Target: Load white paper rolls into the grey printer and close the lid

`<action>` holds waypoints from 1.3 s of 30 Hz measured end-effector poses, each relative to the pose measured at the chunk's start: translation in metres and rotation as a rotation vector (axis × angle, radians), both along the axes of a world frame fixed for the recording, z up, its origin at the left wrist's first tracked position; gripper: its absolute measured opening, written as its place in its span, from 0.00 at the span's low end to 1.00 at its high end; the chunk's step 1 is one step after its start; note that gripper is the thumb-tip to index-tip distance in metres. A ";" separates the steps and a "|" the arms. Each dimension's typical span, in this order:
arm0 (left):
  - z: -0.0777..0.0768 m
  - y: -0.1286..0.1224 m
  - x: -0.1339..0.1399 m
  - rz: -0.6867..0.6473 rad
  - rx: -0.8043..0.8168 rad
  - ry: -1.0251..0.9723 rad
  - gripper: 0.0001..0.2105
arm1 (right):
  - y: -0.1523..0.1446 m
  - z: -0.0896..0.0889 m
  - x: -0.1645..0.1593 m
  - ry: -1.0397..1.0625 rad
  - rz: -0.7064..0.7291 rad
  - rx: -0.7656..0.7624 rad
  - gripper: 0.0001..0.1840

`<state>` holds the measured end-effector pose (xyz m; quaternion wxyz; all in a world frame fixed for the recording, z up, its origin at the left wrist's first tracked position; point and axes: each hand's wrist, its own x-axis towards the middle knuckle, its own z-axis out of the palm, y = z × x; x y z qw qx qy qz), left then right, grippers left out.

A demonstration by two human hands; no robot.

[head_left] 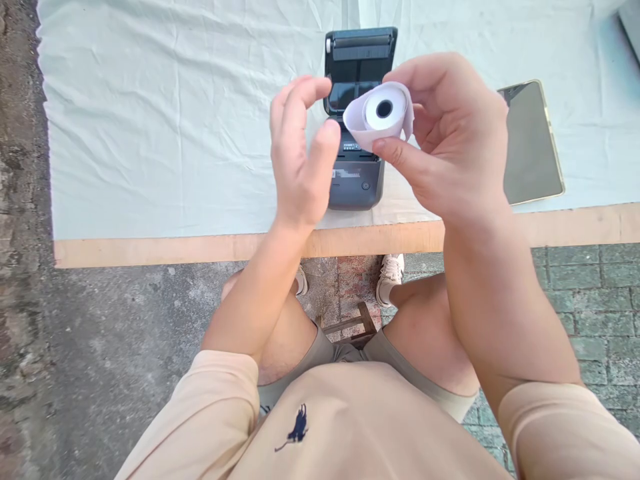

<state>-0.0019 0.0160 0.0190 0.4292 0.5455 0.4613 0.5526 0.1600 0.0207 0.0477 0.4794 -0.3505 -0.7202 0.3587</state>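
From my end, I have the white paper roll (373,115) pinched in the right hand (457,137), thumb below and fingers above, its dark hollow core turned up toward my view. The outer layer of paper sits loose, standing away from the tightly wound part. I have the left hand (303,150) just beside the roll, apart from it, with thumb and curved fingers spread and a gap between their tips. In my view the roll overlaps the right side of the dark printer (356,183), whose lid (357,70) stands raised at the far end. The printer rests on a pale, wrinkled cloth (175,133) over the counter (370,238), near its wooden front edge. Past the right hand I see a flat, dark-faced device (533,147) with a pale rim, partly hidden by the wrist.
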 end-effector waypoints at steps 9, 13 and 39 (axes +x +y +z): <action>0.015 -0.005 -0.005 -0.339 -0.261 -0.415 0.16 | -0.008 0.002 -0.010 0.004 -0.059 0.155 0.09; 0.010 -0.001 -0.011 -0.236 -0.340 -0.523 0.18 | -0.005 0.002 -0.006 0.015 -0.130 0.253 0.02; 0.007 -0.005 -0.005 -0.531 -0.280 -0.564 0.17 | -0.010 0.015 -0.005 -0.233 -0.021 0.310 0.08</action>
